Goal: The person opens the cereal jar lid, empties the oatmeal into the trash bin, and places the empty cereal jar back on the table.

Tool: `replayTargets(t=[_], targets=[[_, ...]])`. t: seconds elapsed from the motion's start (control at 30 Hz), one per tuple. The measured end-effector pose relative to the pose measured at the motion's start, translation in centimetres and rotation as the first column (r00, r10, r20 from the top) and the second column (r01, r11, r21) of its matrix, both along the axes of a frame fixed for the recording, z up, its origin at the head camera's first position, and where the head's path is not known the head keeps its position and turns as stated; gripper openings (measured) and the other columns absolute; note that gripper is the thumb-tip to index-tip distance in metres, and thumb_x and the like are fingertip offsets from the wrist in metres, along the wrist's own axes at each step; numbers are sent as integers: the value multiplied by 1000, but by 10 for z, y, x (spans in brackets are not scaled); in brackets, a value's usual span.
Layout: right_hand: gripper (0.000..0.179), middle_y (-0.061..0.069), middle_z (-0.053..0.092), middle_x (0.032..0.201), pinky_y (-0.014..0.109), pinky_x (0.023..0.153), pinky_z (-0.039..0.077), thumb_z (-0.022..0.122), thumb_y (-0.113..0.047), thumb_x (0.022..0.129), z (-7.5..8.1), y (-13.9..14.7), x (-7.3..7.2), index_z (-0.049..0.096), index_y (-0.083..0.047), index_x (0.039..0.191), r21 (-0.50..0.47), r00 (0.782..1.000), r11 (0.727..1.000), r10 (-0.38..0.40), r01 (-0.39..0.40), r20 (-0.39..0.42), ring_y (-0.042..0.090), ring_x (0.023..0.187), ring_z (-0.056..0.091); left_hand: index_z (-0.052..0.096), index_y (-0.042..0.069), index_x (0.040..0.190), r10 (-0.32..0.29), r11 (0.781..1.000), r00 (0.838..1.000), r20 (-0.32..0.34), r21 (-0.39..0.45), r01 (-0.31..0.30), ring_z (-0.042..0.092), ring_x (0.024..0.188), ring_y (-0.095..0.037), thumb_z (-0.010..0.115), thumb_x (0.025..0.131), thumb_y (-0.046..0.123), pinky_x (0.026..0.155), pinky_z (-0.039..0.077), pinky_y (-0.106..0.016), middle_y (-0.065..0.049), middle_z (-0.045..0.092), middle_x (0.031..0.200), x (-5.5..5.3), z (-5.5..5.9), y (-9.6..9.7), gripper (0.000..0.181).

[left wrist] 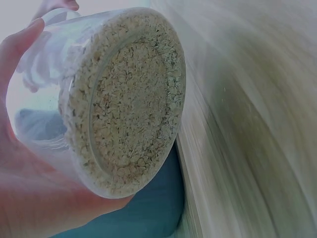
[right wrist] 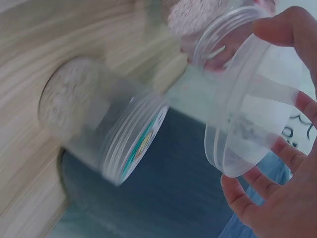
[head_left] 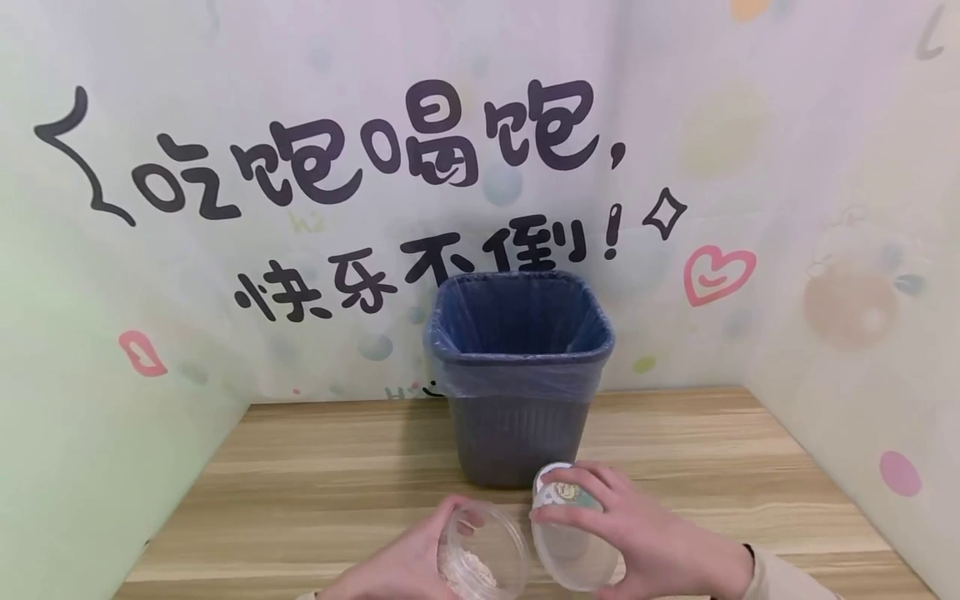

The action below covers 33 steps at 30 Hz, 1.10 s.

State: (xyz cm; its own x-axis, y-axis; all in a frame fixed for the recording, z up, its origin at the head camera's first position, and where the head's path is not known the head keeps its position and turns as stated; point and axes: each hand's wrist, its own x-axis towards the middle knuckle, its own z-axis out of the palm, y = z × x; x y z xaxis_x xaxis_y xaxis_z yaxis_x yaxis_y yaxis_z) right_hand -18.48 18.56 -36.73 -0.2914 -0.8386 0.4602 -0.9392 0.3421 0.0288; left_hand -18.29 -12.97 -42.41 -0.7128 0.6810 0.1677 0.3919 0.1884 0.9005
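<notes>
In the head view my left hand (head_left: 408, 557) grips a clear plastic jar (head_left: 504, 533) without a lid, its open mouth tipped up toward the head camera. Pale, oat-like flakes (left wrist: 131, 104) cover its base in the left wrist view. With thumb and fingers around the rim, my right hand (head_left: 648, 533) holds a translucent round lid (right wrist: 237, 119), apart from and just beside the jar's mouth. Behind the lid stands a second clear jar (right wrist: 106, 121), closed by a lid with a printed sticker (head_left: 566, 490) and holding similar flakes at its bottom.
A dark blue bin (head_left: 521, 425) with a thin plastic liner stands behind the jars, near the back wall. The wood-grain table (head_left: 315, 467) extends to both sides. Printed wall sheets (head_left: 825, 208) enclose it at the back, left and right.
</notes>
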Motion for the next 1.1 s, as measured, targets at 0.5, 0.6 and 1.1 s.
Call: replayTargets(t=[0.5,0.6,1.1], targets=[[100,6,44,136,48,78,48,89,-26,46,-4,45,-31,48,-23,138,-46,975,984,-163,172,151,26,119,43,39,6,130,87,996,994,-61,-22,-88,50,114,-16,89,65,15,93,43,-28,-10,52,126,1,-3,-23,83],[98,4,45,136,46,77,49,89,-22,48,-5,56,-38,49,-23,138,-49,958,975,-205,219,201,25,118,43,40,5,128,110,993,992,-60,-27,-112,49,114,-16,89,64,15,93,44,-28,-8,51,124,0,-1,-28,82],[84,17,46,129,57,76,43,85,-19,59,-39,93,-71,49,-15,135,144,800,940,-339,309,494,42,108,45,37,1,133,186,982,981,54,-40,-184,48,112,-35,90,58,9,89,46,-28,-14,49,122,0,7,-41,92]])
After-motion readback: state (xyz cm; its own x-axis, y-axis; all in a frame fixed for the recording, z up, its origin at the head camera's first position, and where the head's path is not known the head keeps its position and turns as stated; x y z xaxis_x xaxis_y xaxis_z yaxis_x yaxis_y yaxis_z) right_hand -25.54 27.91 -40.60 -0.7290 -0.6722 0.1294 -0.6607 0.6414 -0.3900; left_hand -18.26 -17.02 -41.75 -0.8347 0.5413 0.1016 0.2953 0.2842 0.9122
